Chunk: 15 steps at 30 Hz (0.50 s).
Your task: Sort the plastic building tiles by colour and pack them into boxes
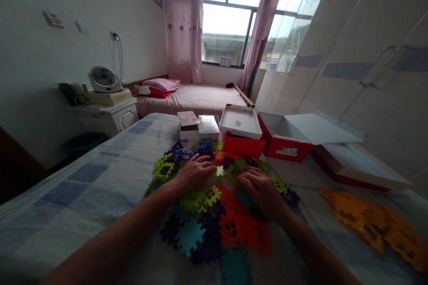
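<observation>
Notched plastic building tiles lie in a loose pile on the bed. My left hand (195, 172) rests over the pile's far middle, fingers stretched out towards a small pale yellow tile (220, 170). To the right, my right hand (260, 187) lies over the pile with its fingers loosely bent; a dark teal tile (245, 197) shows just below them. Neither hand visibly grips a tile. Between my forearms are lime-green tiles (197, 200), orange tiles (230, 227), a light blue tile (189, 235) and dark purple tiles (210, 231). A teal tile (236, 267) lies closest to me.
Behind the pile stand small white boxes (189, 132), a red box (244, 144) with a white tray-like lid on top, and an open red box (287, 149). Another box part (364, 167) lies right. Yellow-orange tiles (361, 213) form a separate heap on the sheet (110, 182).
</observation>
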Tool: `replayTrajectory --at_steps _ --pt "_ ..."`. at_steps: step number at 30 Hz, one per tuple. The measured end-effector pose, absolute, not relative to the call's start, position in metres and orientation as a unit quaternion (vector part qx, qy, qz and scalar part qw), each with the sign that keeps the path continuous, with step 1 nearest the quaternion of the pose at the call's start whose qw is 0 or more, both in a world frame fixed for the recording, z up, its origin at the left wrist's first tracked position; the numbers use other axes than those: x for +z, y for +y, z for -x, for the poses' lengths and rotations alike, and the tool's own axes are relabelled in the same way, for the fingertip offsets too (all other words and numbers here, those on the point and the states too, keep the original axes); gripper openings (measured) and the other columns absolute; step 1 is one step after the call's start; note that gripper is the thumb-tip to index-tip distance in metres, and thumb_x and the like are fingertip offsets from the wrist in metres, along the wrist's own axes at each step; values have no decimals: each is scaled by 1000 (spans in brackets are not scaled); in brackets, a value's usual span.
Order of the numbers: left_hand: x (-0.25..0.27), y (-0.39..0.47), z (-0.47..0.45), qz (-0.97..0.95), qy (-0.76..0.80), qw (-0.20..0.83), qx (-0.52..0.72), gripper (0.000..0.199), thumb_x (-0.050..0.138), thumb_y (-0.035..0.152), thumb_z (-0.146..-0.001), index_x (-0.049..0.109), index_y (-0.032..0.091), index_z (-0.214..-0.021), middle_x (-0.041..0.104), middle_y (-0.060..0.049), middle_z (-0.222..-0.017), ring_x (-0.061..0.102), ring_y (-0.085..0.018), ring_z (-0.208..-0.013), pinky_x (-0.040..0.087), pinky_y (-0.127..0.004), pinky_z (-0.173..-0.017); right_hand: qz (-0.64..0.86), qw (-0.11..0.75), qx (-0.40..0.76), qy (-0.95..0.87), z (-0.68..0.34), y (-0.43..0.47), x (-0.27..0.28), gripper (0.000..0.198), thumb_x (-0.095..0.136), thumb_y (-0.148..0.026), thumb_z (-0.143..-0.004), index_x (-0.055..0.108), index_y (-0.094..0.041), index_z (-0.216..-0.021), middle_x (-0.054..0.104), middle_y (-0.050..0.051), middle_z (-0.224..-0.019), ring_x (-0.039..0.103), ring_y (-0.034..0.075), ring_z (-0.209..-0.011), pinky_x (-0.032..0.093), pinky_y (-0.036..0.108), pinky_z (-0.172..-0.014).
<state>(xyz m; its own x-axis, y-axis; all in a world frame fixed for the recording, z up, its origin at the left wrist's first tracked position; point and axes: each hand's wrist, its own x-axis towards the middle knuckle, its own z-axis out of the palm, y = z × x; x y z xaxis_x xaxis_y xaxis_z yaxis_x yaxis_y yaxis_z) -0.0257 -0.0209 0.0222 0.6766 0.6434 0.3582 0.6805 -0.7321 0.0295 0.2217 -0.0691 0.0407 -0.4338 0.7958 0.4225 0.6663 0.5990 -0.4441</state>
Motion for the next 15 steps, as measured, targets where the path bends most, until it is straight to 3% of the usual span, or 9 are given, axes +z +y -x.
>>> replayTrajectory --at_steps 4,8,12,15 --pt "21 -19 27 921 -347 24 -178 23 50 19 -83 65 22 -101 66 -5 -89 57 -18 -88 43 -33 -84 514 335 59 -788 -238 -54 30 24 44 -32 -90 64 -21 -96 63 7 -105 56 21 -103 41 39 -92" --pt "20 -21 27 910 -370 10 -188 19 51 18 -79 65 19 -92 63 -4 -79 56 -18 -79 45 -28 -71 565 277 15 -777 -239 -43 20 35 48 -35 -87 59 -20 -116 55 10 -126 45 26 -121 34 46 -101" --pt "25 -25 27 858 -424 -69 -281 29 49 16 -76 61 18 -103 63 -2 -80 58 -15 -76 46 -27 -73 584 224 54 -778 -223 -46 20 43 45 -41 -89 53 -21 -127 43 11 -140 33 30 -132 27 53 -105" --pt "29 -24 33 774 -478 -176 -375 32 46 15 -75 59 17 -104 59 2 -72 57 -11 -64 46 -24 -63 508 223 115 -824 -209 -57 25 41 42 -41 -91 54 -22 -126 43 10 -140 38 25 -129 32 45 -106"
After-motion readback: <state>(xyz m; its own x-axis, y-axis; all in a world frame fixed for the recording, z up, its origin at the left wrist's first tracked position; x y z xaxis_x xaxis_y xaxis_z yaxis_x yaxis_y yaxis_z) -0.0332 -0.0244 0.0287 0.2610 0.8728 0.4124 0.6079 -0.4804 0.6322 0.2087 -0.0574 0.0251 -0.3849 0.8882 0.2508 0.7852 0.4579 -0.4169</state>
